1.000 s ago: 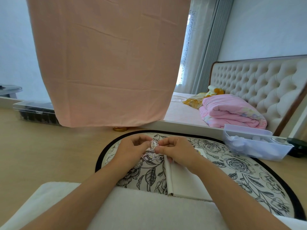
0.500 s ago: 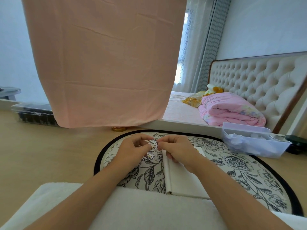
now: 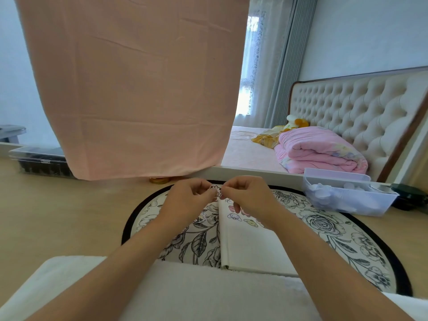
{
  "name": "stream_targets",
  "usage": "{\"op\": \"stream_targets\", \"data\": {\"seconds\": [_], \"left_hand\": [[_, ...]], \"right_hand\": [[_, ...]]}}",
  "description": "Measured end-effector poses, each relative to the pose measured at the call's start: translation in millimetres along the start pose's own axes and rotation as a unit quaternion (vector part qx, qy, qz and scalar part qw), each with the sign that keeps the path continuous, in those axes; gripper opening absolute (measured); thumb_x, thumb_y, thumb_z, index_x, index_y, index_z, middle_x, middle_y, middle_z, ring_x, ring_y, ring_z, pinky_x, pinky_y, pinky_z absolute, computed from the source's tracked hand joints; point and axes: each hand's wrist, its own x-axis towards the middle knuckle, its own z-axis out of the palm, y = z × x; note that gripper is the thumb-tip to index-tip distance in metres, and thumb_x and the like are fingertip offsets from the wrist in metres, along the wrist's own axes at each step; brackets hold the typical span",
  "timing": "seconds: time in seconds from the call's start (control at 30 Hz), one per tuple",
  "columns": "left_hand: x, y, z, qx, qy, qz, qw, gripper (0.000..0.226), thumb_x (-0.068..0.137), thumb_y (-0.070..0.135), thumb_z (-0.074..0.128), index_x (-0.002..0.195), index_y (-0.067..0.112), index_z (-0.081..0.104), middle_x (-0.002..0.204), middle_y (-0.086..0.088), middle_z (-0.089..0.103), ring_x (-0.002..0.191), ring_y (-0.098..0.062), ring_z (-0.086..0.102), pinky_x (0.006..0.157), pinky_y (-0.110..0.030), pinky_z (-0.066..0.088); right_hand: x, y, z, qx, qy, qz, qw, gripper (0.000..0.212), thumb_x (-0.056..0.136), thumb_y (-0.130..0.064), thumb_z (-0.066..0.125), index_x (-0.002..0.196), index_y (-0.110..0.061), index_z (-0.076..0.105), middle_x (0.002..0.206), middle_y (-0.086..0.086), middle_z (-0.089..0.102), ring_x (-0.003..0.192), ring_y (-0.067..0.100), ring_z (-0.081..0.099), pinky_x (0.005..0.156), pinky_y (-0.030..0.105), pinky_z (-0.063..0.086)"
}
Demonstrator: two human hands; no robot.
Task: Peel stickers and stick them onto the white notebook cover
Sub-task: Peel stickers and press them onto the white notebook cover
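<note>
The left hand and right hand had risen above the notebook, both pinching one small sticker; peeling seemed unfinished.

No readable text, label, brand or number found (stickers on notebook cover carry cartoon figures only).
</note>
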Motion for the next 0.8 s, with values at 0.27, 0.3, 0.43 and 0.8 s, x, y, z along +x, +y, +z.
{"op": "stream_targets", "data": {"seconds": [0.27,0.3,0.43,0.8], "left_hand": [[22,21,40,-0.009,-0.019,-0.001,1.0,0.013,0.087,0.023,0.072,0.074,0.021,0.074,0.071,0.005,0.075,0.061,-0.005,0.06,0.065,-0.038,0.054],[24,22,45,-0.006,-0.022,0.002,1.0,0.013,0.087,0.023,0.071,0.074,0.022,0.074,0.071,0.006,0.075,0.063,-0.007,0.062,0.069,-0.038,0.055],[27,19,59,0.019,-0.028,0.007,0.999,0.014,0.088,0.025,0.071,0.075,0.025,0.074,0.071,0.012,0.075,0.066,-0.007,0.066,0.067,-0.027,0.051],[21,-3,55,-0.014,0.002,-0.01,1.0,0.013,0.09,0.025,0.07,0.078,0.025,0.077,0.07,0.014,0.074,0.057,0.007,0.06,0.062,-0.023,0.047]], "right_hand": [[9,13,-37,-0.004,0.057,0.005,0.998,0.004,0.084,-0.015,0.074,0.082,-0.016,0.078,0.074,0.003,0.076,0.045,0.007,0.049,0.046,0.018,0.041],[11,16,-40,-0.002,0.061,0.006,0.998,0.005,0.085,-0.014,0.074,0.083,-0.014,0.078,0.073,0.003,0.075,0.045,0.006,0.05,0.046,0.018,0.041],[16,29,-47,-0.049,0.069,-0.004,0.996,0.006,0.086,-0.016,0.072,0.084,-0.017,0.077,0.066,-0.006,0.07,0.048,0.001,0.053,0.051,0.02,0.044],[12,34,-24,-0.286,0.11,-0.099,0.947,0.006,0.085,-0.036,0.069,0.083,-0.032,0.072,0.069,-0.024,0.064,0.059,-0.009,0.056,0.058,0.021,0.041]]}}
